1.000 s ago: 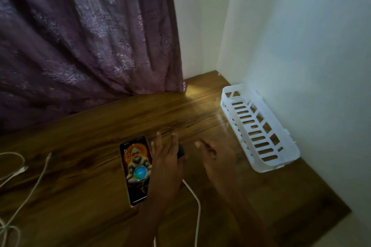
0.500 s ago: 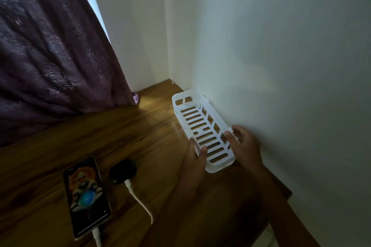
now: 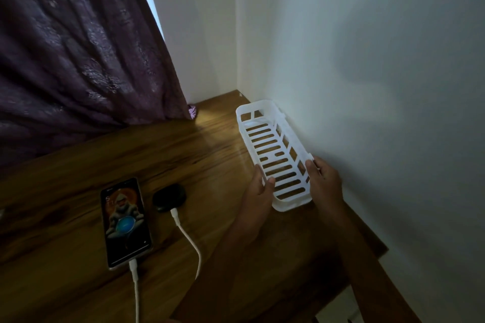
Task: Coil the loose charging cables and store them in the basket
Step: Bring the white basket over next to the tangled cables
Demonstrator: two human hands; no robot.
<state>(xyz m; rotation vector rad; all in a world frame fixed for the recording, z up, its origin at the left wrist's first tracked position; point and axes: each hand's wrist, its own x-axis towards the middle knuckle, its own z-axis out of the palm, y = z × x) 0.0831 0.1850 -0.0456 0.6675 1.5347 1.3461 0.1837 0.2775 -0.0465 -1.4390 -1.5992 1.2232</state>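
- left grip (image 3: 258, 189): curled on the near left rim of the basket (image 3: 263, 107), thumb hooked over the edge into the tray, fingers down the outer wall.
- right grip (image 3: 325, 178): pinching the near right rim of the same basket, thumb on the inner side, fingers behind on the wall side.
- basket: white plastic, long and slotted, lying lengthwise just beside the wall (image 3: 367, 60), far end near the room corner; wood shows through the floor slots. Whether the near end is lifted off the surface (image 3: 183, 152) cannot be told.
- phone cable (image 3: 136, 291): white, plugged into the bottom edge of the phone (image 3: 126, 223), running straight off the lower frame edge; uncoiled, well apart from the basket.
- second cable (image 3: 187, 238): white, plugged into a small black case (image 3: 170, 196), curving down between the phone and the left forearm; uncoiled.
- phone: face up, screen lit, just beside the black case.
- curtain (image 3: 78, 47): dark purple, hanging at the far left edge of the surface.
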